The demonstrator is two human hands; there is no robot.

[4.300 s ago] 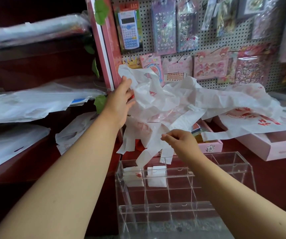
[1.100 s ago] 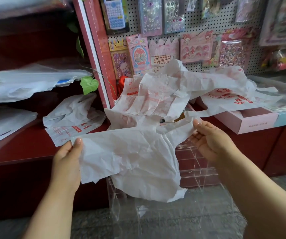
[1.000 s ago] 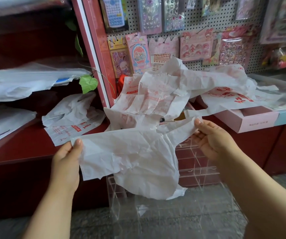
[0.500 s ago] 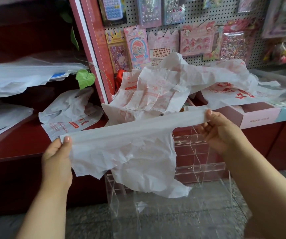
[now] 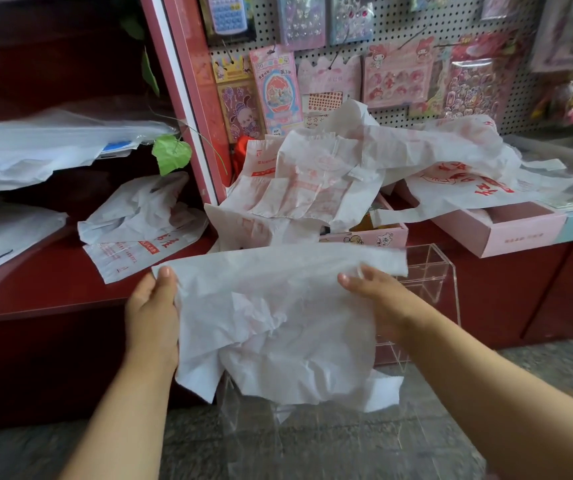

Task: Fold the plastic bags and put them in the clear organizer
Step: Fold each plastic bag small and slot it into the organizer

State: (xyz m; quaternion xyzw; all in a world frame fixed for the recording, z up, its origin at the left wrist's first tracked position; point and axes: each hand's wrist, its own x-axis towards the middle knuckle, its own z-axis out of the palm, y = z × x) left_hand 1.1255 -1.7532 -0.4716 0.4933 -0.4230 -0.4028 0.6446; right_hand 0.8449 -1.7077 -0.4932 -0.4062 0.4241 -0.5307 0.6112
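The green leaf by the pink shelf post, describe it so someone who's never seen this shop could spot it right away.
Find the slanted pink and white shelf post dividing the dark red shelves from the grey pegboard of sticker packs. Just left of it, above the crumpled white plastic bags on the red shelf, hangs a heart-shaped bright green leaf on a thin stem. It is the only bright green thing among white plastic.

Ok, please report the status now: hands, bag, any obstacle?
Left hand, right hand both gripping crumpled white plastic bag. Unfolded. Clear acrylic organizer behind, partly hidden.

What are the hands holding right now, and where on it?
Both hold one crumpled white plastic bag: left hand pinches its upper left corner, right hand its top edge.
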